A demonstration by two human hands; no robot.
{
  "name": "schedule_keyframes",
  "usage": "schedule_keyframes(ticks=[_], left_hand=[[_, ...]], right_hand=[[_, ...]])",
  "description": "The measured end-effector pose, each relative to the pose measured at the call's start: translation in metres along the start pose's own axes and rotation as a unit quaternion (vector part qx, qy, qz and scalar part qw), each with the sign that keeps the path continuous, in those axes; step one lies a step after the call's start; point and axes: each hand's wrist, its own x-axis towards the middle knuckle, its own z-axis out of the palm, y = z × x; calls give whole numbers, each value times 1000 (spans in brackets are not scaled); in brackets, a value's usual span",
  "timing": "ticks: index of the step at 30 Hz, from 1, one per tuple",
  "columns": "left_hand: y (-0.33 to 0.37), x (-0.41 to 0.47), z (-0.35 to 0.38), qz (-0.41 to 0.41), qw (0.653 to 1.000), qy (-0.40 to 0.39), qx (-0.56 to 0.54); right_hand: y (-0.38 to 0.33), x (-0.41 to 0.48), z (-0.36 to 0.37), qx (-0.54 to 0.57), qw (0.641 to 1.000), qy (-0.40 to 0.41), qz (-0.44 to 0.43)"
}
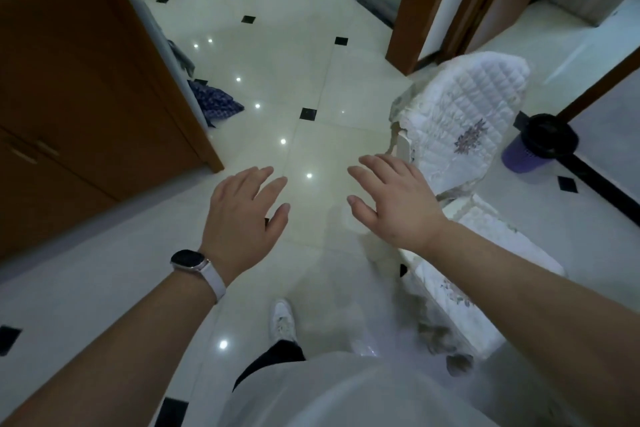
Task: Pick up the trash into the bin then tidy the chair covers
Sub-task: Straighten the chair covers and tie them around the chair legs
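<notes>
A chair stands at the right, its back draped with a white quilted cover (471,118) printed with purple flowers, and a similar cover lies over its seat (460,284). A purple bin (519,158) lined with a black bag stands on the floor beyond the chair, far right. My left hand (242,222), with a watch on the wrist, hovers over the floor with its fingers spread and holds nothing. My right hand (391,204) is also spread and empty, just left of the chair back, apart from the cover.
A brown wooden cabinet (79,97) fills the left side. A dark blue patterned cloth (214,102) lies on the floor beside it. Pale floor tiles (298,55) stretch ahead toward brown door frames (419,7) at the back. My white shoe (282,321) shows below.
</notes>
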Motion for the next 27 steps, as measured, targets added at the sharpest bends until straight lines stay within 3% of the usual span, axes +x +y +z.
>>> schedule_keyframes(ticks=[6, 13, 27], left_hand=[[-84, 77, -2, 44, 999, -8, -7], [-122, 158, 16, 86, 996, -8, -31], [-127, 374, 113, 176, 982, -54, -35]], right_hand=[[-12, 90, 13, -40, 998, 13, 37], [6, 150, 24, -50, 996, 8, 76], [158, 271, 77, -39, 982, 18, 183]])
